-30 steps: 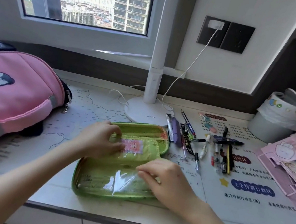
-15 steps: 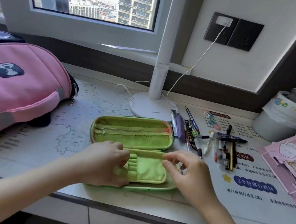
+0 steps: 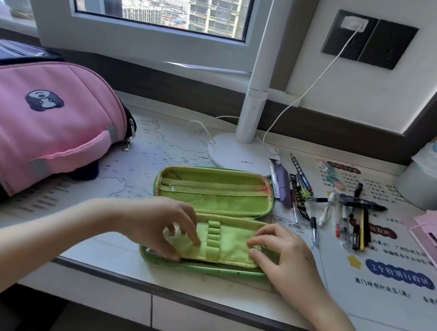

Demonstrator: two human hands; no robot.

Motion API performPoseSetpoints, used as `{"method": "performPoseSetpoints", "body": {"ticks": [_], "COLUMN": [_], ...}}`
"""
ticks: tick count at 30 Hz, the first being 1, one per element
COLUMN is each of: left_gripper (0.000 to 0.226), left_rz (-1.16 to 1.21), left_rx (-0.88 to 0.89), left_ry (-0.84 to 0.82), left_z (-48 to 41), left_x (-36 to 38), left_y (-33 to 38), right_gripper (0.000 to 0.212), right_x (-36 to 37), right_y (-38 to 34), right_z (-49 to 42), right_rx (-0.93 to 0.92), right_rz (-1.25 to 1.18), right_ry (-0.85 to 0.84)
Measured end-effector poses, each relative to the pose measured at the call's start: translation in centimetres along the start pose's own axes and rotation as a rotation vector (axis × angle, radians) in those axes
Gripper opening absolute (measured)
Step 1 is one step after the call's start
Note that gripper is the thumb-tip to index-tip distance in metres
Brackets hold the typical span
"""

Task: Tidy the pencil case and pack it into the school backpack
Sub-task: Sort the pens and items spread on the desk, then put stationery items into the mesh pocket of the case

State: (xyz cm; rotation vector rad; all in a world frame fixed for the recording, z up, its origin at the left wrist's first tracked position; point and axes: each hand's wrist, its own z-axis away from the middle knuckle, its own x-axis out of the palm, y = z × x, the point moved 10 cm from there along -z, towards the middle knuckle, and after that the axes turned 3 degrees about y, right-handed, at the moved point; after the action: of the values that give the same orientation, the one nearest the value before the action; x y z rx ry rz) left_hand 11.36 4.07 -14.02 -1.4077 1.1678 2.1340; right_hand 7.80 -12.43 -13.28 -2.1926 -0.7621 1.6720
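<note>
**Desk under the window: settling the flap before the pens go in**

Window light falls on a pale desk [image 3: 156, 150] printed with a map, a white lamp [image 3: 242, 152] standing at its back edge. The green pencil case [image 3: 214, 190] lies wide open in the lower centre of the frame, and its loop flap [image 3: 228, 241] is folded down over the near half. The left hand [image 3: 157, 221] holds the flap's left end, fingers curved on top and thumb low at the edge. The right hand [image 3: 283, 253] has bent fingers on the right edge; whether they pinch or only press, I cannot tell.

The step in hand looks like laying this flap flat. It should go best with both ends drawn outward evenly, so the elastic loops stay straight and open. The loose pens [image 3: 347, 214], scattered right of centre, could then slide in one by one. The pink backpack [image 3: 33, 118] waits at the left of the frame, well apart.
</note>
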Motion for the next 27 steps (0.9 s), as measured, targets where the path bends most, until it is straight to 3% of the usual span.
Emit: {"method": "performPoseSetpoints", "body": {"ticks": [2,3,7,9,13,15,20,24,27], "left_gripper": [0.014,0.009,0.006,0.016,0.029,0.025,0.021,0.016,0.014], "left_rz": [0.139,0.208,0.167,0.159,0.320,0.283,0.256,0.218,0.204], "left_rx": [-0.044,-0.091,-0.379,-0.556,-0.703,-0.676,-0.510,-0.445,-0.444], "left_ry": [0.030,0.128,0.894,1.070,1.037,1.047,1.148,1.182,1.183], "left_z": [1.3,1.8,5.2,5.7,2.8,2.2,2.8,2.6,2.5], "left_x": [-0.8,-1.9,-8.1,-8.3,-5.4,-5.0,-5.7,-6.1,-6.1], "left_y": [-1.1,-1.9,-6.6,-8.8,-11.5,-11.4,-11.3,-10.6,-10.7], "right_gripper": [0.008,0.007,0.014,0.021,0.036,0.032,0.028,0.014,0.036], "right_x": [-0.3,-0.8,0.1,3.0,8.6,9.9,10.7,9.3,7.1], "right_y": [-0.1,-0.6,-5.4,-7.8,-9.3,-9.4,-11.3,-10.6,-7.5], "right_z": [-0.3,-0.7,-4.4,-6.8,-10.9,-12.0,-12.2,-12.1,-11.9], "right_rx": [0.024,0.027,-0.017,-0.017,0.088,0.121,-0.005,0.029,0.157], "right_rz": [-0.003,-0.015,-0.024,0.019,0.228,0.249,0.408,0.308,0.225], "right_ry": [-0.002,0.026,0.081,0.012,-0.096,-0.116,-0.177,-0.203,-0.166]}}
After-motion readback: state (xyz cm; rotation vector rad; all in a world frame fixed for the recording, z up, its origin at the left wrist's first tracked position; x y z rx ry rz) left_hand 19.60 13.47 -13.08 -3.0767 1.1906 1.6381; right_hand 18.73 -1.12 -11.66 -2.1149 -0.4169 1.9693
